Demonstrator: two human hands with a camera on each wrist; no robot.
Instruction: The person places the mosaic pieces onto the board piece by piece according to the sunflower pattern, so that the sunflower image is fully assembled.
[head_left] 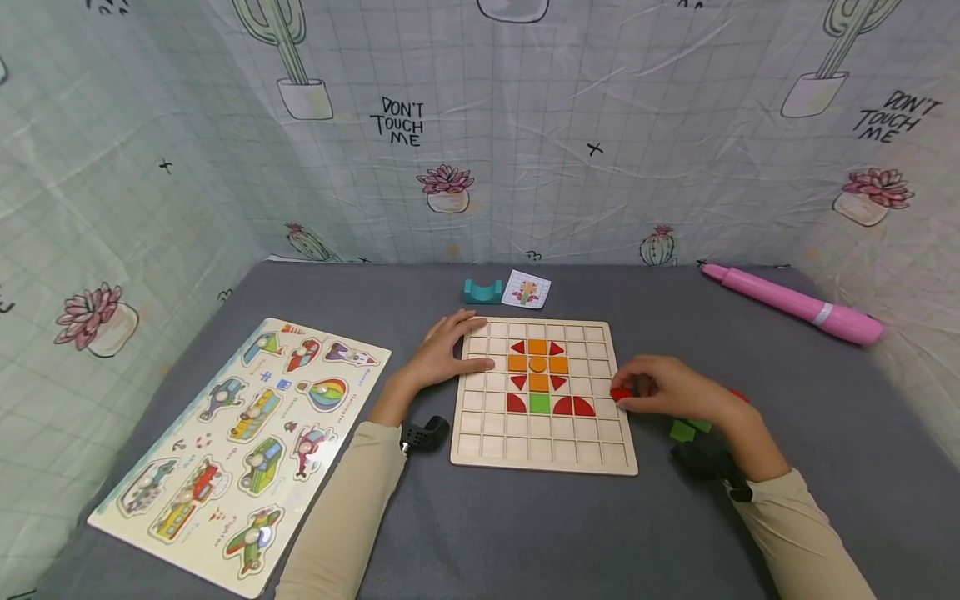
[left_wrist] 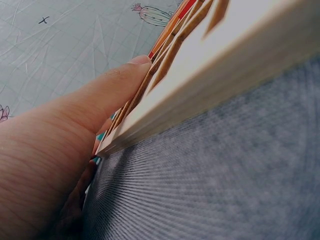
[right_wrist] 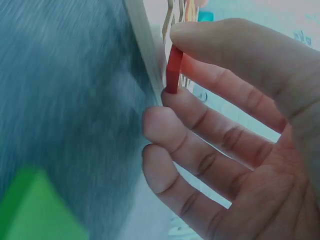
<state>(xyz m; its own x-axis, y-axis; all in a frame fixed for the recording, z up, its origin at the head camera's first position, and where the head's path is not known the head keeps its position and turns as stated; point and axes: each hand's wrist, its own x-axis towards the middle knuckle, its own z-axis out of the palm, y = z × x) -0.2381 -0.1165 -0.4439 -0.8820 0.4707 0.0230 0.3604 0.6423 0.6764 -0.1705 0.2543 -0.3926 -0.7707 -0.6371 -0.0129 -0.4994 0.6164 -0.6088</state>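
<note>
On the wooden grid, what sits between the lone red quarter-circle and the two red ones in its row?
One green square, nothing else; the head view shows it.

left hand, one; right hand, one. gridded board: one. set on it: orange squares, four; orange circle, one; red triangles, four; red quarter-rounds, three; green square, one. held red piece: one. loose green pieces: two showing, partly covered. part-hidden red piece: one. picture card: one. teal piece: one. pink stick-like object: one. picture puzzle board: one.
</note>
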